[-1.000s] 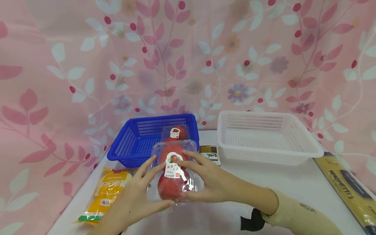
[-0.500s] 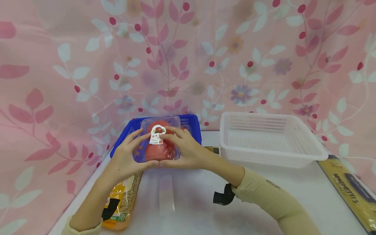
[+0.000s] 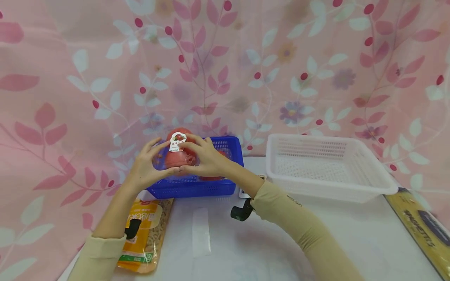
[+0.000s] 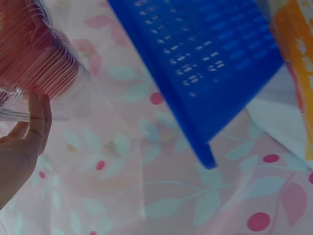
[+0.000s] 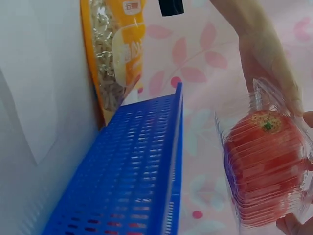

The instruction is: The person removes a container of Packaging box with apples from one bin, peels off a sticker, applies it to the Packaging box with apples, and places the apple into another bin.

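Note:
Both hands hold a clear plastic clamshell box of red apples [image 3: 177, 159] with a white label on its lid. The left hand [image 3: 142, 168] grips its left side and the right hand [image 3: 207, 158] its right side, thumbs meeting at the near edge. The box is raised over the left part of a blue basket [image 3: 197, 191]. In the right wrist view, ridged clear walls surround the red fruit [image 5: 264, 147]; the left wrist view shows left fingers [image 4: 36, 120] against the box. A second box of apples [image 3: 210, 178] lies in the basket's right part, partly behind the right hand.
Right of the blue basket stands a white basket [image 3: 330, 187]. A yellow spaghetti pack [image 3: 418, 230] lies along the right edge. An orange food bag [image 3: 140, 249] lies at front left, under the left forearm. A small pack [image 3: 243, 194] is partly hidden by the right forearm.
The held box has moved away from the body and left, from the table's front to over the blue basket. Both forearms reach further forward, and the orange bag shows more.

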Demonstrator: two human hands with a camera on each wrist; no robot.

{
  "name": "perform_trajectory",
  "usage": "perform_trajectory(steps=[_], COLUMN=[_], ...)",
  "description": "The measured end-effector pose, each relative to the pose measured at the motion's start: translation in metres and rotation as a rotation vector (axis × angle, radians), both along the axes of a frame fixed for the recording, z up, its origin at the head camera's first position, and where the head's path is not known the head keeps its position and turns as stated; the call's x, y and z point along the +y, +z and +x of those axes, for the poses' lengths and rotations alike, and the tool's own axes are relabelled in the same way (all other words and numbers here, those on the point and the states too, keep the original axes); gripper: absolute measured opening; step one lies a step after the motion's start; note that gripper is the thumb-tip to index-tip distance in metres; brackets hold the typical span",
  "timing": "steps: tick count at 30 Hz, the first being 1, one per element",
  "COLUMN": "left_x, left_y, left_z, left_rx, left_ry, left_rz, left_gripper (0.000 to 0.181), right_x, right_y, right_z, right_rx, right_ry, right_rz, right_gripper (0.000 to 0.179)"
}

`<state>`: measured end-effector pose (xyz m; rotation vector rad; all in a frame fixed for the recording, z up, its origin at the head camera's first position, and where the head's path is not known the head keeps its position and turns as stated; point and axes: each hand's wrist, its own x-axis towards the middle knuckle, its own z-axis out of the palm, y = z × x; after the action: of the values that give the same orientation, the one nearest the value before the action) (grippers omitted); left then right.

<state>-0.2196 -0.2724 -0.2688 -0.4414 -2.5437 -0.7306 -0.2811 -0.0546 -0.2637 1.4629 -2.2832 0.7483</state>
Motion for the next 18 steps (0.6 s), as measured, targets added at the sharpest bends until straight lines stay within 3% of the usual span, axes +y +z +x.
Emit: perform_trajectory(steps=[9, 18], left_x=[-0.018, -0.031], left_y=[-0.022, -0.039], left_z=[-0.027, -0.040], left_rx=[-0.075, -0.144], left_ry=[0.044, 0.049], left_rz=[-0.051, -0.103], left_gripper=[0.082, 0.079], right_x=[-0.020, -0.037], right_y=[-0.028, -0.060], right_z=[-0.028, -0.044], right_rx=[-0.165, -0.263], right_ry=[-0.005, -0.013], right_rz=[0.037, 0.052], right_gripper=[0.057, 0.061])
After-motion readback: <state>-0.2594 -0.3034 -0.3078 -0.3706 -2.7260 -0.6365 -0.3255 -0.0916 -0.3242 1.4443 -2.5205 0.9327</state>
